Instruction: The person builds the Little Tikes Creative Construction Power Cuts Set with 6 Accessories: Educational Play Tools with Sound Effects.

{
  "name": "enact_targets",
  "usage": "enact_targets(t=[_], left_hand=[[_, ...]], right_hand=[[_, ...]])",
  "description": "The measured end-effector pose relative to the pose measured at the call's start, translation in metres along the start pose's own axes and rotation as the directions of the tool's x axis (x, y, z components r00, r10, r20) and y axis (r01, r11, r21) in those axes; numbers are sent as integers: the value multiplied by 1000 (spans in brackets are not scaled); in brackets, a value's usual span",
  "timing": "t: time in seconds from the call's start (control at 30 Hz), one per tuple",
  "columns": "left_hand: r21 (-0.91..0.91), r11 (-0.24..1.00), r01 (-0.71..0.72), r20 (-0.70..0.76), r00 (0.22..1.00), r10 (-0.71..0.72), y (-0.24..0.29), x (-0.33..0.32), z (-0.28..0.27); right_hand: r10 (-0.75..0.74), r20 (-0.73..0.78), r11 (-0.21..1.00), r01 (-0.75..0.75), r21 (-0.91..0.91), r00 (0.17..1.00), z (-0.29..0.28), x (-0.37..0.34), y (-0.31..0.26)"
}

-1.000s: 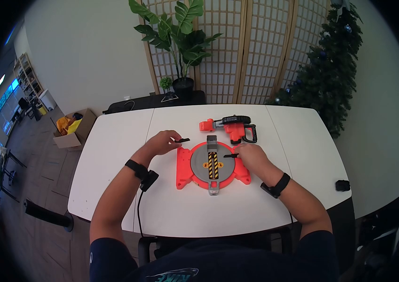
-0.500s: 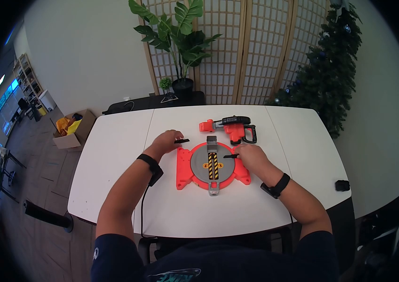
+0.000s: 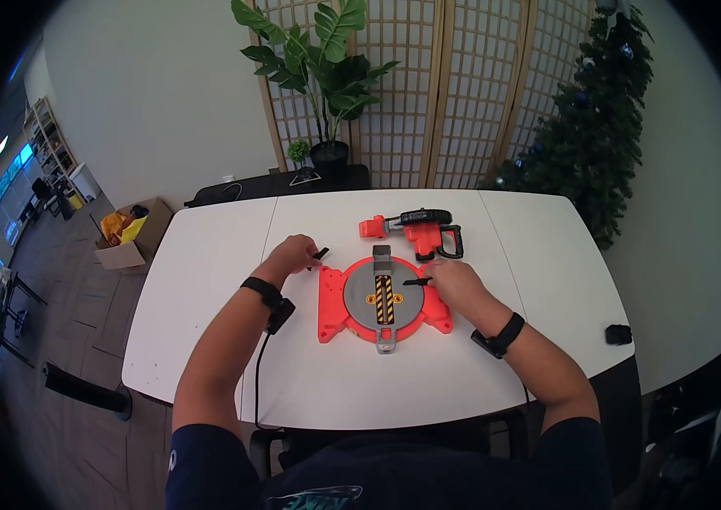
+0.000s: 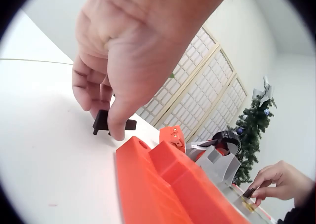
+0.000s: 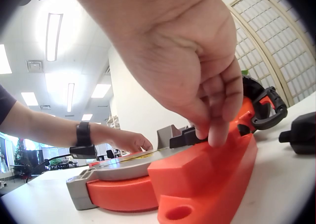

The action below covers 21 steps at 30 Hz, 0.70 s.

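Note:
My left hand pinches a small black plastic piece between thumb and fingers, low over the white table. It is just off the far left corner of the red toy saw base. A grey round turntable with a black-and-yellow striped strip lies in the middle of that base. My right hand holds another small black piece by its end, over the turntable's right edge, with fingertips right at the red base. Behind the base lies the red toy saw head with its black blade and handle.
The white table carries all of this. A small black object lies near its right edge. Beyond the far edge stand a potted plant and a folding screen. A cardboard box is off to the left.
The black piece in my left hand has turned from lying level to a slant and shifted slightly left. My left forearm swung to the right earlier. The right hand and the base stay put.

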<state>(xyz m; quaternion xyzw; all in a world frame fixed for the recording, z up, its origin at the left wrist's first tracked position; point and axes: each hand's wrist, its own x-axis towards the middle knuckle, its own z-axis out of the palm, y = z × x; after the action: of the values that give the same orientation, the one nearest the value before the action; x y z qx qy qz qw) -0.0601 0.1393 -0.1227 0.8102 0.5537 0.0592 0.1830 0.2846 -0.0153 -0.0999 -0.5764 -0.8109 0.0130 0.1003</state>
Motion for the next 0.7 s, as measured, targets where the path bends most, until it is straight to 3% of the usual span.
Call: enact_targets(t=[0.07,0.13,0.23,0.47,0.53,0.7], left_hand=[[-75,997,2,-43,999,-6,7,-6,-10],[-240,968,69,7,998,-69,19,-14,-20],[-359,933,14,31,1000,-3,34,-28,-28],[-370,928,-48,118,988,98,54,-52,-26],[-273,959,-71,160,980,118,63,-60,-27],[-242,964,-115,127,981,148,65,-62,-19]], right_hand=[[-20,-31,1000,21,18,999,0,-2,0],[-41,-61,999,43,33,997,0,-4,0],[-17,-61,999,19,28,998,-1,-6,-3],[-10,-41,1000,11,25,999,-2,-5,-4],[0,-33,1000,1,24,999,-2,-4,-4],[11,-27,1000,-10,29,1000,-6,-6,-7]])
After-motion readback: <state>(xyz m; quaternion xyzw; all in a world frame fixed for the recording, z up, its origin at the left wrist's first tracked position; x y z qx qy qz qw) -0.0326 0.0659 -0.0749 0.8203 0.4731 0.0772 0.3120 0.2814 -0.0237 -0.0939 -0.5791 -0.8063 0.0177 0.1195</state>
